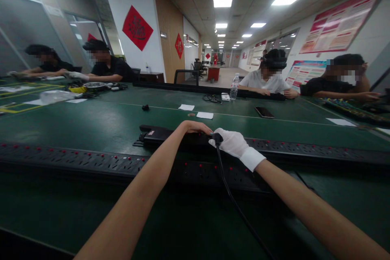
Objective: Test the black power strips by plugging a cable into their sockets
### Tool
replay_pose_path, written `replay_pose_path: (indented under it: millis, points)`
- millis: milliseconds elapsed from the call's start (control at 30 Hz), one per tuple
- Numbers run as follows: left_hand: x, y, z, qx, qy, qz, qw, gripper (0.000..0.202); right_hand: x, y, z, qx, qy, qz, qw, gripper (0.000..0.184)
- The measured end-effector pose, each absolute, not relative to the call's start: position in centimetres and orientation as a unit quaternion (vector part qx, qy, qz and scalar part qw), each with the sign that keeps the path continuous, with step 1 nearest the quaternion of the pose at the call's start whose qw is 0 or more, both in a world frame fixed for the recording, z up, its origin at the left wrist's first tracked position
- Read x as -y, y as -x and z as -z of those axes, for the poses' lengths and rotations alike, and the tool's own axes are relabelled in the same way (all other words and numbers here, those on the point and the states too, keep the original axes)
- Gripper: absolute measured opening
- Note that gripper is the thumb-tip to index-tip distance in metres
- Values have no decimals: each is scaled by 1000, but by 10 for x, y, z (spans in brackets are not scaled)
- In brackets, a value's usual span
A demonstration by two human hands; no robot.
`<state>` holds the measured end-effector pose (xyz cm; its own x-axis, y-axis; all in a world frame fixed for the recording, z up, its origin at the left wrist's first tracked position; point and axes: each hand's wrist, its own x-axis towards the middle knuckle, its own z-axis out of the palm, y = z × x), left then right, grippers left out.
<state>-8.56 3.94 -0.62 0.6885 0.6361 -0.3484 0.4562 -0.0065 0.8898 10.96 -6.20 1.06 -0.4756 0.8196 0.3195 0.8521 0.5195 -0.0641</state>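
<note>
Two long black power strips with red-topped sockets lie across the green table: a far power strip [280, 148] and a near power strip [91, 159]. My bare left hand [197, 127] is bent over the far strip, its fingers curled on the strip's body; the fingertips are partly hidden. In a white glove, my right hand [233, 141] grips a black plug [217, 138] just above the same strip, close to my left fingertips. From the plug a black cable [227, 187] hangs toward me across the near strip. Whether the plug's pins sit in a socket is hidden.
Beyond the strips lie white papers [205, 115], a phone [264, 112], a small black part [145, 107] and a water bottle [234, 86]. Another long black strip [164, 88] runs along the far edge. Several people sit around the table. Bundled wires [356, 109] lie at right.
</note>
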Motion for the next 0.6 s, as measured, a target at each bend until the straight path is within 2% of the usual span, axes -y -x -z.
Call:
replay_pose_path:
  millis: [600]
  points:
    - [-40, 86, 8, -370, -714, -74, 590, 32, 61, -109, -7, 852, 495, 81, 148, 44]
